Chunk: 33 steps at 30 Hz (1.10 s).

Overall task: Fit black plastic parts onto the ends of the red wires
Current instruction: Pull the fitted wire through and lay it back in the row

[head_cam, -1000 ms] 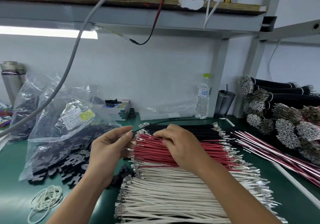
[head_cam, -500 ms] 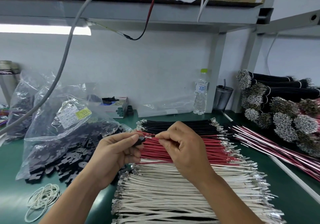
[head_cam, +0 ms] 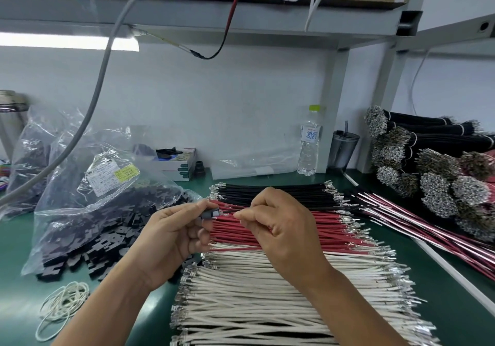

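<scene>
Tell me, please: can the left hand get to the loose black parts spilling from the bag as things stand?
Probably yes, but not free now: the left hand pinches a black part. The loose black parts lie close to its left, uncovered.

view: a single head-worn wide-angle camera
facing: forward and down over the green table [head_cam: 21,252] toward the white back wall [head_cam: 214,109]
nearness: close above both hands, forearms entering from the bottom edge
shared: no second view

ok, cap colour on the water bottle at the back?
Light green cap on the clear water bottle; head view, the only one.
</scene>
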Motion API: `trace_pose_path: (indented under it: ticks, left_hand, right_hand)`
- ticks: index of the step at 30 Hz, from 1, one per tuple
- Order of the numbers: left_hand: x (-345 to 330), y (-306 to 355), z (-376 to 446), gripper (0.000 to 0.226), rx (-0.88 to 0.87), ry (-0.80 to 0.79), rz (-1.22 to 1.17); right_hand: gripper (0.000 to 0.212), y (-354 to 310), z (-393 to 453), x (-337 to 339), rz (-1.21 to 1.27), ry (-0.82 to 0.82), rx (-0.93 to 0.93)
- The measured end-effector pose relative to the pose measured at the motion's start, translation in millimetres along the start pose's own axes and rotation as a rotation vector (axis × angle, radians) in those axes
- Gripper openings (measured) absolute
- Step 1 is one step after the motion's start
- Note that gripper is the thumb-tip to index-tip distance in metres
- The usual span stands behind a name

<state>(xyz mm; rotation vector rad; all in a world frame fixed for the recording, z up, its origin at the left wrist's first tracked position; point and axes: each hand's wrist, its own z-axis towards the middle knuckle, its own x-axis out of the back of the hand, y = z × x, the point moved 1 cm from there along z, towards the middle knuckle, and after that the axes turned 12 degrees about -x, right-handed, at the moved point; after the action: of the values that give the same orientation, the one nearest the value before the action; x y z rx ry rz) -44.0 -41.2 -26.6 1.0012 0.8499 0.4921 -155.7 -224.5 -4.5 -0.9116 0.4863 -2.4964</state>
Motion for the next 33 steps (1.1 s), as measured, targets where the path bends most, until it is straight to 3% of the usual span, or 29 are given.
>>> trace_pose_path:
  ticks: [6,11,15,17,20,28,33]
  left_hand:
    - [-3,-1,-1,0.033,0.034,-0.020,0.042]
    - [-10,-3,-4,0.034,0.019,-0.006,0.041]
    - [-14,3,-6,0.031,-0.194,0.003,0.363]
    - [-15,6,-8,0.027,-0.278,0.007,0.479]
    - [-13,10,-9,0.017,-0.266,-0.032,0.549]
    - [-13,5,-8,0.017,-0.245,-0.011,0.479]
    - [-7,3,-4,0.019,-0.225,0.004,0.491]
  right_hand:
    - [0.013,6,1,-1,0.138,-0.106,-0.158]
    - [0.015,3,-1,-7,0.131,-0.119,-0.179]
    - [0.012,10,0,-5,0.047,-0.080,-0.220]
    - [0.008,10,-2,-4,0.006,-0.075,-0.200]
    - [0.006,7,-3,-6,-0.024,-0.110,-0.142]
    - [0.007,4,-3,-10,-0.063,-0.152,-0.067]
    - [0.007,-1,1,7,-0.294,-0.012,0.052]
